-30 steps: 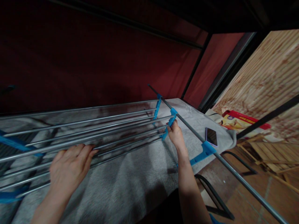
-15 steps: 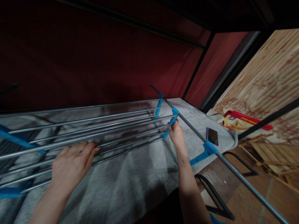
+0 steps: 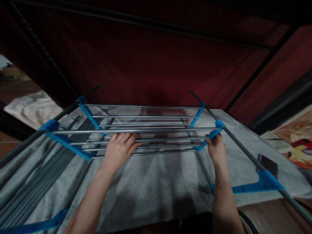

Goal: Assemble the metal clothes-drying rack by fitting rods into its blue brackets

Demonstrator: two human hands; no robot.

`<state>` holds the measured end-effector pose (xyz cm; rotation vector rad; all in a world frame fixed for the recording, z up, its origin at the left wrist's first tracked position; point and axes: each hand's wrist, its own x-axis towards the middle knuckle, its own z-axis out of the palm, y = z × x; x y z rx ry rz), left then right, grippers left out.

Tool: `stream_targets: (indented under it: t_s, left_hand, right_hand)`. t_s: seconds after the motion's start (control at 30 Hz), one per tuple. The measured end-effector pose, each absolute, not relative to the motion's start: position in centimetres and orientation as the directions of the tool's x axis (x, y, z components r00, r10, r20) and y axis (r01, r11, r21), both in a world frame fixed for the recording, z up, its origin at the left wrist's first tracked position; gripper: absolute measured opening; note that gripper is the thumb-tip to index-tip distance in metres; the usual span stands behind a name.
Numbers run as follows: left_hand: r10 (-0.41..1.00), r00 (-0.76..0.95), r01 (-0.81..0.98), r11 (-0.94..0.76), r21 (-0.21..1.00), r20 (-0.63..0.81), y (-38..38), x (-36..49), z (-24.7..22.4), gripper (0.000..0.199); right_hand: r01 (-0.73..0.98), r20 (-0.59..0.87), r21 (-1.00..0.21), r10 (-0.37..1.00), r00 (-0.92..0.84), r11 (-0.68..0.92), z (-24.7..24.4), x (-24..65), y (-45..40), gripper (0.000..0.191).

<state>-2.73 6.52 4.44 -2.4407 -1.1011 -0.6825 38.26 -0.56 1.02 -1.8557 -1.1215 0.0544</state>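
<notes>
A rack frame of thin grey metal rods (image 3: 165, 130) and blue plastic end brackets stands on a grey cloth, its side poles running toward me. My left hand (image 3: 120, 148) lies over the middle rods, left of centre, its fingers curled round a rod. At the rods' right end, my right hand (image 3: 216, 148) is closed on a blue bracket (image 3: 202, 145), its fingertips partly hidden behind the plastic. The right side pole (image 3: 243, 148) passes just beside that hand. Across the rods sits the left blue bracket (image 3: 67, 142), untouched.
Several loose grey rods (image 3: 46, 175) lie bunched on the grey cloth (image 3: 146, 188) at left. A phone (image 3: 269, 164) rests beyond the right pole. Another blue bracket (image 3: 265, 183) is fixed lower on that pole. Dark red panels (image 3: 156, 71) with black bars rise behind.
My view has swung left, bringing the rack's left bracket and loose rods into sight. Both hands keep their places on the rod and the right bracket.
</notes>
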Motion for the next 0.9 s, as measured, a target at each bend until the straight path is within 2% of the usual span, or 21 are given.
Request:
stream_targets:
  t_s: [0.13, 0.6, 0.9]
  left_hand:
    - [0.629, 0.535, 0.819, -0.549, -0.165, 0.564, 6.8, -3.2, 3.8, 0.028]
    - [0.683, 0.565, 0.805, -0.579, -0.129, 0.464, 6.7, -2.9, 4.6, 0.032]
    - [0.686, 0.535, 0.818, -0.566, -0.099, 0.493, 6.5, -2.8, 4.5, 0.034]
  right_hand:
    - [0.699, 0.410, -0.693, 0.701, 0.583, -0.175, 1.2, 38.2, -0.8, 0.030]
    - [0.737, 0.408, -0.574, 0.655, 0.635, -0.357, 1.3, 37.5, -0.8, 0.035]
    - [0.729, 0.444, -0.614, 0.631, 0.636, -0.302, 1.1, 37.0, -0.7, 0.033]
